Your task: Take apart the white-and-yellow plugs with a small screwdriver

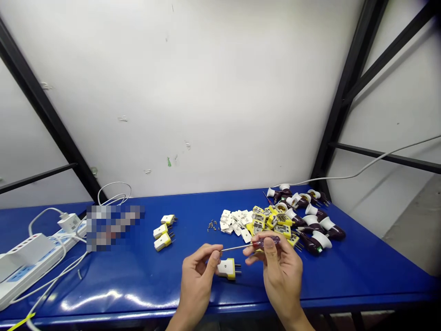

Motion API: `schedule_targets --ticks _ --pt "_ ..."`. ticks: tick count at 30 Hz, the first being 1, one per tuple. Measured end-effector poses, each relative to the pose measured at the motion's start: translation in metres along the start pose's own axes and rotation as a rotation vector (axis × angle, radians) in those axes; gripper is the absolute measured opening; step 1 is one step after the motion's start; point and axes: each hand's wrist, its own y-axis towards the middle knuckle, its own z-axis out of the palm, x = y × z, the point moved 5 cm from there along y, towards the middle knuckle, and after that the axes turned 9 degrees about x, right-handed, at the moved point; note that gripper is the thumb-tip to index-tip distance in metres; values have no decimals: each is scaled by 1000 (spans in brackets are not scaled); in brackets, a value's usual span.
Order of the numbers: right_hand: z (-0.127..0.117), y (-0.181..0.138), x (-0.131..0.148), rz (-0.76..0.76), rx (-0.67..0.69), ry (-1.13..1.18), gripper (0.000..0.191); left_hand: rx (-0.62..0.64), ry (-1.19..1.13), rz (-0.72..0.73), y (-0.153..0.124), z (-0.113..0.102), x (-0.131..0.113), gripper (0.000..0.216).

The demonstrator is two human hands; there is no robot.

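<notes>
My right hand [280,271] is closed around the dark red handle of a screwdriver [265,242], its shaft pointing left. Thumb and forefinger of my left hand [200,271] pinch at the screwdriver's tip, on what looks like a small brass screw [221,252], mostly hidden by the fingers. Under and between my hands a white-and-yellow plug [226,268] lies on the blue table, prongs to the right, with a hole in its white face. My left fingertips overlap its left end; whether they touch it I cannot tell.
Loose screws [212,225] lie beyond my hands, beside white plug covers [236,220] and open yellow plug bodies [258,218]. Dark lamp holders [313,223] pile at the right. Several closed plugs [161,231] stand left of centre. A power strip [44,262] with cables is far left.
</notes>
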Motion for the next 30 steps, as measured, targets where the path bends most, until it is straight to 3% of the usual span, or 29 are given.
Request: schedule_targets --ticks 15,19,22,25,30 --pt "-1 1 -2 0 14 -41 28 12 0 8 1 -1 0 37" --pt "4 2 4 31 21 -45 30 106 120 87 3 -6 -3 25" --pt "7 8 6 42 105 -65 30 227 283 186 4 -7 -10 14" --pt "12 15 5 36 273 -135 27 329 443 248 4 -6 -14 15" --pt "26 23 4 -6 492 -378 20 379 667 241 6 1 -7 19"
